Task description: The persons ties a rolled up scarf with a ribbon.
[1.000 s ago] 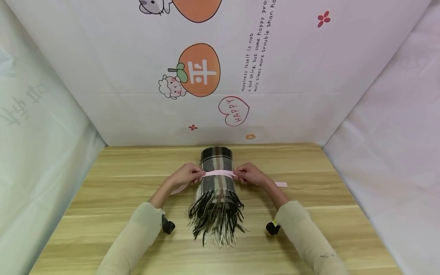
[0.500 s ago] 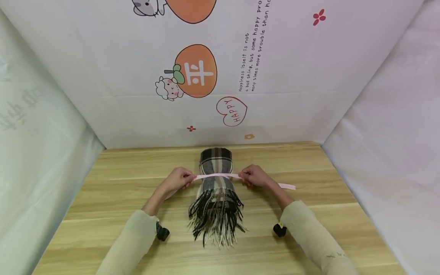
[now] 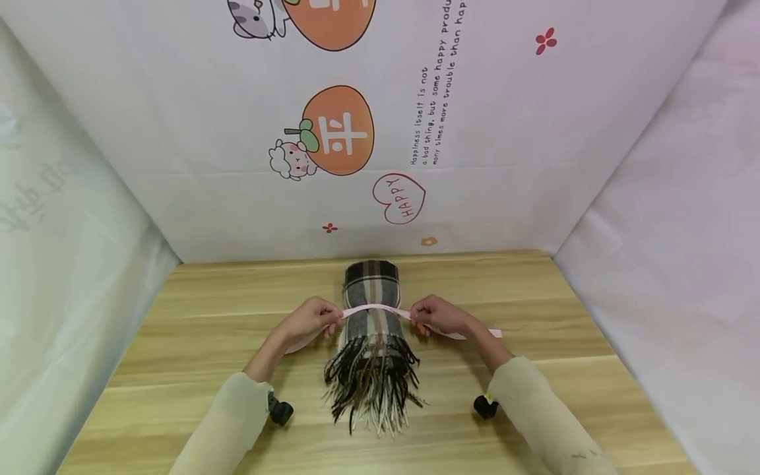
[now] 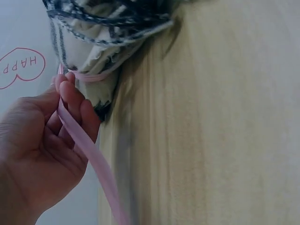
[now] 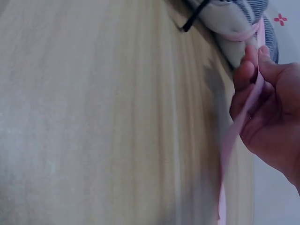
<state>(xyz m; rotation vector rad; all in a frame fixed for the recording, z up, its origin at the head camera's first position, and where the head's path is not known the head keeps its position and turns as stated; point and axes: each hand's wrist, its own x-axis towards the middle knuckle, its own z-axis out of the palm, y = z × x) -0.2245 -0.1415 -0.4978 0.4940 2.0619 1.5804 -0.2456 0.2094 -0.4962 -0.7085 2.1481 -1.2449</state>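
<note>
A rolled plaid scarf (image 3: 372, 284) in grey, black, white and brown lies on the table, its fringe (image 3: 374, 389) toward the person. Round its middle runs a pink ribbon (image 3: 373, 306), crossing over the top and drawing the roll in. On the left side, the left hand (image 3: 310, 321) pinches one end between thumb and fingers; in the left wrist view the tail of the ribbon (image 4: 91, 150) hangs down past the palm. The right hand (image 3: 441, 315) pinches the other end to the right of the roll, and its tail (image 5: 234, 129) trails across the palm in the right wrist view.
The wooden table (image 3: 196, 369) carries the scarf. A white printed backdrop (image 3: 487, 198) rises behind it, with pale sheets at both sides. Small black cameras (image 3: 280, 411) sit at the wrists by the sleeves.
Both hands first moved apart, pulling the ribbon outward so the scarf narrowed at its middle. Since then the right hand has come slightly inward, and the ribbon now arches over the roll.
</note>
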